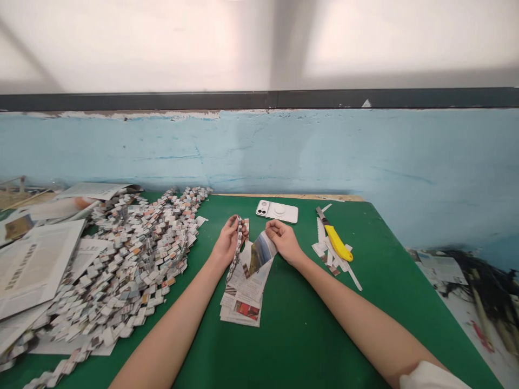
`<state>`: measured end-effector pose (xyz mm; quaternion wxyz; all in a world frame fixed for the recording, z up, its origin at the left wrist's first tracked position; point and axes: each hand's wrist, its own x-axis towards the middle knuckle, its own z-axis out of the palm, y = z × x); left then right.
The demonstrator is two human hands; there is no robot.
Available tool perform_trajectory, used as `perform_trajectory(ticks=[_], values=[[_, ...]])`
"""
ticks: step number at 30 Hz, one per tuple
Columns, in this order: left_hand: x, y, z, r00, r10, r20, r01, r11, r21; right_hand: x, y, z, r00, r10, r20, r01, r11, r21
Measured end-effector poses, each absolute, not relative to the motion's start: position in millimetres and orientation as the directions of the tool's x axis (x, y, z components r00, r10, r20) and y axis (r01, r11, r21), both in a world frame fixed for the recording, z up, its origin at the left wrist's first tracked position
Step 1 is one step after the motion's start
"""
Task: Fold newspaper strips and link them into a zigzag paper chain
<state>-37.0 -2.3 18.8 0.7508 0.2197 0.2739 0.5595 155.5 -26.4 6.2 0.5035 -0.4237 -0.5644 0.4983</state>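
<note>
My left hand [226,242], fingers closed, pinches a narrow woven chain of folded newspaper strips [238,243] that hangs down toward the table. Between the thumb and fingers of my right hand [286,244] is the upper corner of a newspaper piece [260,255] with a coloured picture. That piece slants over a small stack of cut newspaper pieces [242,302] lying between my forearms. A small bit of paper [246,222] also shows beside my left fingertips. How far the chain runs behind my fingers is hidden.
A large heap of folded-paper chains [133,265] and newspaper sheets [34,267] cover the left side. A white phone [288,213] lies beyond my hands. To the right, a yellow utility knife [338,243] rests on paper scraps [321,249]. The green table [316,335] meets a blue wall.
</note>
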Motion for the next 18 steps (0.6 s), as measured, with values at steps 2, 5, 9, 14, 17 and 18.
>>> perform_trajectory(ticks=[2,5,9,14,17,18], values=[[-34,-5,20,0.190,0.968,-0.165,-0.653,0.250,0.715,157,-25,6,-0.062,0.988,0.140,-0.078,0.135,-0.988],[-28,-11,22,0.172,0.974,-0.147,-0.504,0.216,0.836,159,-24,8,0.121,0.974,0.194,-0.071,0.203,-0.977],[-22,-17,21,0.209,0.971,-0.117,-0.343,0.185,0.921,164,-22,7,0.388,0.890,0.240,-0.009,0.263,-0.965],[-19,-18,17,0.266,0.950,-0.161,-0.357,0.253,0.899,166,-18,-1,0.358,0.916,0.182,0.008,0.192,-0.981],[-19,-20,18,0.249,0.960,-0.130,-0.205,0.183,0.961,165,-17,-3,0.343,0.922,0.182,0.024,0.185,-0.982],[-19,-20,18,0.235,0.965,-0.114,-0.149,0.152,0.977,165,-17,-3,0.344,0.921,0.181,0.017,0.187,-0.982]])
